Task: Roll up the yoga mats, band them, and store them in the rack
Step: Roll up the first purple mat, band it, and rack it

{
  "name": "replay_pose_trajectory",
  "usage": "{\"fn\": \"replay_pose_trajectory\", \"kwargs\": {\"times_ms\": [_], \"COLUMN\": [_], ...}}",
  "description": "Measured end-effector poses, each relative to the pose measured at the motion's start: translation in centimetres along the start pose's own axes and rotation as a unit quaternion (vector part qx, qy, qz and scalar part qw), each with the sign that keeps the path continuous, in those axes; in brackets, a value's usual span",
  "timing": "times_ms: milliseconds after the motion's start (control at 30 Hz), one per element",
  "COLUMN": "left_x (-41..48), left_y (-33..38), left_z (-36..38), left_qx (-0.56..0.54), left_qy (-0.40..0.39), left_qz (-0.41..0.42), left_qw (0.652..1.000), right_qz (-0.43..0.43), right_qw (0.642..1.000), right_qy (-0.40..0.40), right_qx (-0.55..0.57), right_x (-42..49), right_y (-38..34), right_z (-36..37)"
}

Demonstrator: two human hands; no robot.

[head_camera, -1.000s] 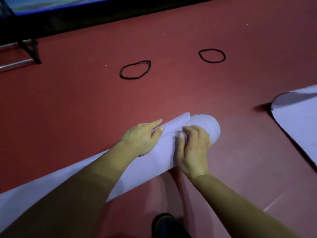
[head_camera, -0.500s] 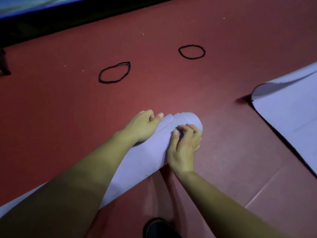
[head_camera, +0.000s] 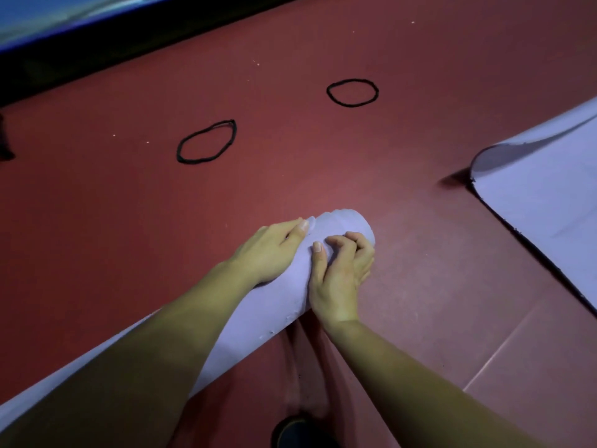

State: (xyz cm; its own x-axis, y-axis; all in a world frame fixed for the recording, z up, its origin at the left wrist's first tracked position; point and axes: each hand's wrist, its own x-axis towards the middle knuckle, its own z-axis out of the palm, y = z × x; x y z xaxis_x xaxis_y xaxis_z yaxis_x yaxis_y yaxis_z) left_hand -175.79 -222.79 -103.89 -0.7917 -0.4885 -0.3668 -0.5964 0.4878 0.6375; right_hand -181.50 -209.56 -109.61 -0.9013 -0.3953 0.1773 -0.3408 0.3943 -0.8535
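A lilac yoga mat (head_camera: 258, 312) lies rolled into a long tube on the red floor, running from the bottom left to the centre. My left hand (head_camera: 268, 250) curls over the roll's far side near its end. On the near side, my right hand (head_camera: 339, 270) grips the roll with bent fingers, thumb pressed on the mat. Two black elastic bands lie flat on the floor beyond: one (head_camera: 206, 142) at centre left, the other (head_camera: 352, 92) farther right. A second lilac mat (head_camera: 542, 195) lies unrolled at the right edge, its corner curled up.
The red floor (head_camera: 323, 176) stretches all around. A dark wall base (head_camera: 97, 50) runs along the top left. My dark shoe tip (head_camera: 297, 431) shows at the bottom centre. A floor seam (head_camera: 504, 347) crosses the lower right.
The loose flap at the roll's end has been wound in, so the roll is tighter. My right fingers have curled more, and my left fingers have wrapped over the roll.
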Motion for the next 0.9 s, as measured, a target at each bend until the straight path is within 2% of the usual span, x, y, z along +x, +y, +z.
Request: {"fn": "replay_pose_trajectory", "kwargs": {"times_ms": [200, 300, 367, 433, 500, 567, 667, 833, 900], "left_x": [0.6, 1.3, 1.4, 1.3, 1.5, 1.8, 2.5, 2.9, 2.4], "left_y": [1.2, 2.5, 3.4, 3.9, 3.7, 3.9, 4.7, 5.8, 6.1], "left_z": [0.3, 0.8, 1.3, 1.2, 0.7, -0.2, -1.1, -0.3, -0.2], "left_qx": [-0.047, 0.023, 0.023, 0.022, 0.005, -0.016, -0.035, 0.0, 0.001], "left_qy": [0.062, 0.033, 0.02, 0.0, -0.029, -0.071, -0.113, 0.01, 0.04], "left_qz": [-0.018, -0.031, -0.058, -0.085, -0.115, -0.141, -0.138, -0.212, -0.21], "left_qw": [0.997, 0.999, 0.998, 0.996, 0.993, 0.987, 0.983, 0.977, 0.977], "right_qz": [0.026, 0.013, 0.034, 0.114, 0.229, 0.315, 0.367, 0.38, 0.377], "right_qw": [0.999, 1.0, 0.998, 0.991, 0.97, 0.942, 0.906, 0.881, 0.875], "right_qy": [0.022, 0.024, 0.039, 0.056, 0.06, 0.021, -0.021, -0.03, -0.018], "right_qx": [0.02, 0.005, 0.028, 0.048, 0.062, 0.112, 0.209, 0.281, 0.304], "right_x": [0.1, 0.3, 0.1, -0.1, 0.1, 0.4, 0.6, 1.9, 2.5], "right_y": [0.1, 0.1, -0.1, -0.5, -0.3, -0.2, -0.5, -1.2, -2.3], "right_z": [-0.2, -0.4, -0.6, -1.0, -1.7, -2.4, -2.3, -0.5, -0.4]}}
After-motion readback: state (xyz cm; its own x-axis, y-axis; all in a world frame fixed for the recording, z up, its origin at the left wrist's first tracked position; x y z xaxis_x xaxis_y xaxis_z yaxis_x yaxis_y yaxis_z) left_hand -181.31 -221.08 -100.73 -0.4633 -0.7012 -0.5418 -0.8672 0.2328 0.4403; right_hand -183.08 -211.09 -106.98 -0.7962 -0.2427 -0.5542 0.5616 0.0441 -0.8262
